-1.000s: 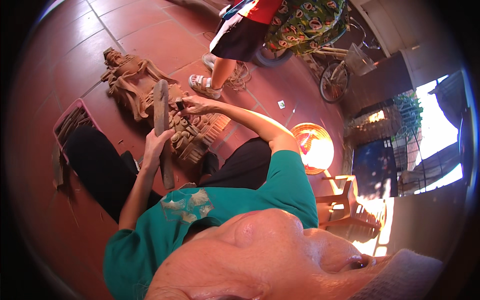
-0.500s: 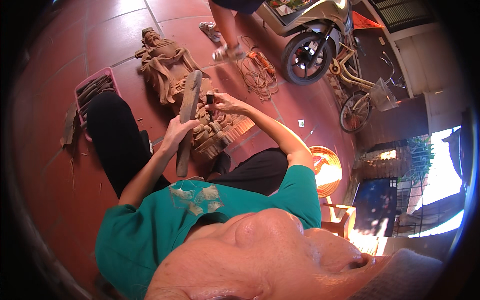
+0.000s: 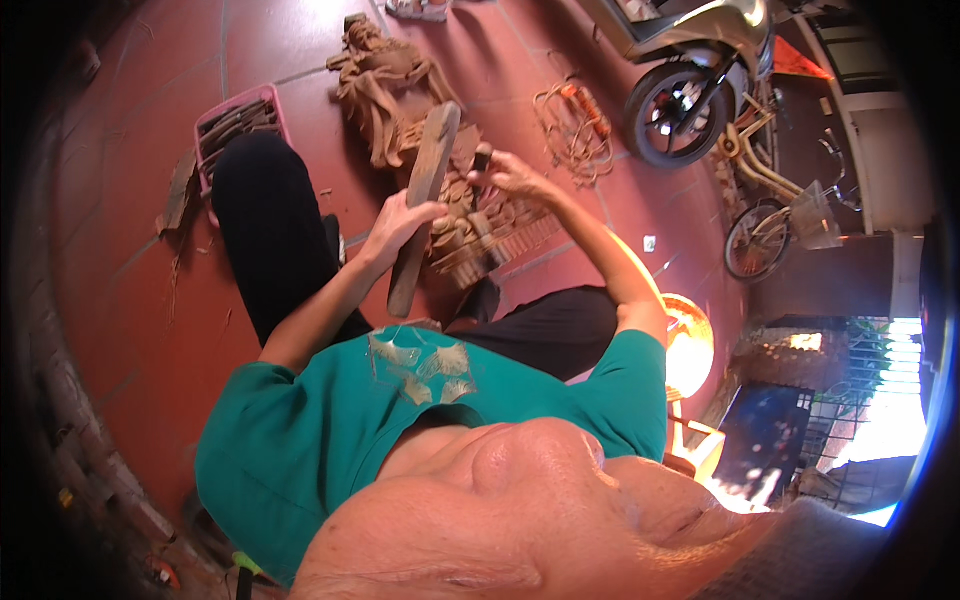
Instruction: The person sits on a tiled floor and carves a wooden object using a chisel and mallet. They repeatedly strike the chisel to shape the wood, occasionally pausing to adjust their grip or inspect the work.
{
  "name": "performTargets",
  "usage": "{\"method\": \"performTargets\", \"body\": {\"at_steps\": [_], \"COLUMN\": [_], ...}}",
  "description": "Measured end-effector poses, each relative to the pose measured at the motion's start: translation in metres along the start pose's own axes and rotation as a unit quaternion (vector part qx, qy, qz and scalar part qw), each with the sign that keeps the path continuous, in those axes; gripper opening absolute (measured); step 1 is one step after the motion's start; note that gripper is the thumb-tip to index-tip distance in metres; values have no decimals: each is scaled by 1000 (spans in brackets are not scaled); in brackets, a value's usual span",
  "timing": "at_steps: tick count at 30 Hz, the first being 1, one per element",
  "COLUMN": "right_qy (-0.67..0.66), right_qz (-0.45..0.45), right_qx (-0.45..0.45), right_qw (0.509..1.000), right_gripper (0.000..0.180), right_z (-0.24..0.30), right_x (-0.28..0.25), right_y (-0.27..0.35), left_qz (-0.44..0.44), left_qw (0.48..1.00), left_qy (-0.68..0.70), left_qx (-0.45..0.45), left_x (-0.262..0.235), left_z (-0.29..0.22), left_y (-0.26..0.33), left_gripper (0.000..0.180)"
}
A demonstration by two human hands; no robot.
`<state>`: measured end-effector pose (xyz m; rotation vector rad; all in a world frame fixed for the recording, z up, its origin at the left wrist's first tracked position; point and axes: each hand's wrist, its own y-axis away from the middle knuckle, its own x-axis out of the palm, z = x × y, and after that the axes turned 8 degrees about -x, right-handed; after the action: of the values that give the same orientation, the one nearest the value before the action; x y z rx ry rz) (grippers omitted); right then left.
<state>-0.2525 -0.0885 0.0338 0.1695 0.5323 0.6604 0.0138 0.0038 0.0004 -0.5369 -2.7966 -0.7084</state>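
- Two hands work over a wooden carving [image 3: 480, 235] that rests on the red tiled floor [image 3: 130, 300] between the person's black-trousered legs.
- The left hand [image 3: 398, 222] is wrapped tight around a long flat wooden mallet [image 3: 425, 190], gripping it near the lower half; the upper end stands raised above the carving, tilted away from the body.
- The right hand [image 3: 512, 175] is closed on a slim dark-handled chisel [image 3: 480, 165], whose tip points down into the top of the carving; the cutting edge itself is hidden by the wood and fingers.
- Judging from this pose, the step in hand is chipping detail: the chisel is set on the work and the mallet is poised to strike its end.
- The next move calls for a short, controlled blow straight onto the chisel's butt, with the right hand keeping the blade's angle steady so it does not skid across the ridged lower part of the carving.
- Beyond the carving, just touching or very near it, lies a larger carved figure [image 3: 385, 85] flat on the tiles.
- Beside the left leg sits a pink tray [image 3: 215, 125] holding dark, slim tools, with a loose scrap of wood [image 3: 178, 195] near it.
- Farther off stand a scooter [image 3: 690, 70] and a bicycle [image 3: 770, 215], with a tangle of cord [image 3: 575, 125] on the floor between them and the carving.
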Motion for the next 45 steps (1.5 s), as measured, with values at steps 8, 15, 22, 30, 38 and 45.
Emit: {"method": "performTargets", "body": {"at_steps": [8, 15, 22, 30, 38, 45], "right_qy": [-33, -73, -42, -20, -41, -18], "right_qz": [-89, -114, -158, -151, -120, -107], "right_qx": [-91, -49, -73, -74, -19, -35], "right_qw": [991, 990, 984, 985, 992, 994], "right_gripper": [39, 40, 31, 34, 41, 44], "right_z": [-33, -42, -11, -71, -46, -45], "right_x": [-35, -45, -36, -37, -32, -29], "right_y": [0, 10, 13, -8, -11, -19], "left_qz": [-83, -89, -67, -82, -79, -85], "left_qw": [995, 995, 997, 996, 995, 995], "left_qy": [43, -15, -15, -19, -11, -12], "left_qx": [43, 29, -25, -43, -54, -53], "left_x": [-8, -6, 1, 1, -2, -3], "left_z": [-4, -8, 0, -1, 1, -2], "left_y": [0, 0, -7, -10, -11, -8], "left_gripper": [43, 34, 38, 36, 36, 36]}}
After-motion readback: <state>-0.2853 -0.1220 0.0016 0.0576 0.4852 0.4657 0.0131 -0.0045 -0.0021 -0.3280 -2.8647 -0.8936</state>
